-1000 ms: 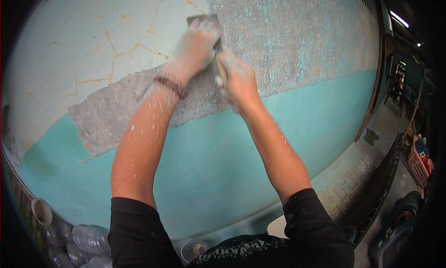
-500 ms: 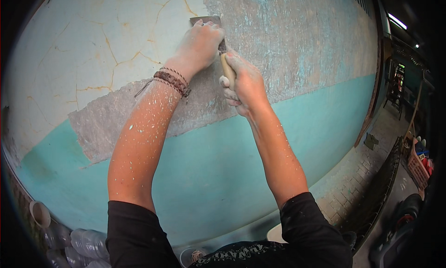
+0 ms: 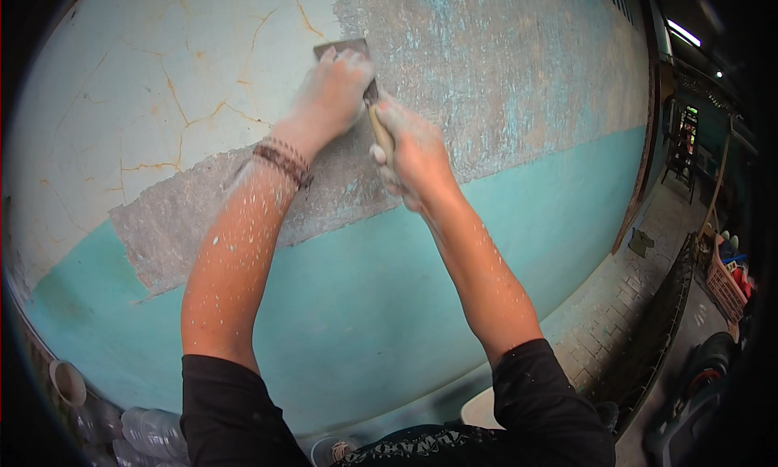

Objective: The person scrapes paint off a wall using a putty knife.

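Observation:
A paint scraper with a pale wooden handle (image 3: pixel 382 136) and a wide metal blade (image 3: pixel 342 46) lies against a wall (image 3: pixel 365 329). My right hand (image 3: pixel 415 147) is wrapped round the handle. Higher up, my left hand (image 3: pixel 326 98) presses on the blade, its fingertips just below the broad edge; both hands are dusty white. Pale cracked paint (image 3: pixel 174 70) covers the wall left of the blade. On its right spreads a scraped grey-brown area (image 3: pixel 502 70) with blue traces, and a similar strip runs beneath my left wrist. Light flecks dot both forearms.
Clear plastic bottles (image 3: pixel 154 431) and a pale tub (image 3: pixel 67 383) sit at the lower left. Along the right runs a paved floor (image 3: pixel 604 325) beside a dark trough-like strip (image 3: pixel 648 337). An orange crate (image 3: pixel 725 289) holds assorted things farther right.
The whole view has shifted slightly, so the wall appears farther left. Against the cracks, the blade sits slightly lower. Both hands keep their hold on the scraper.

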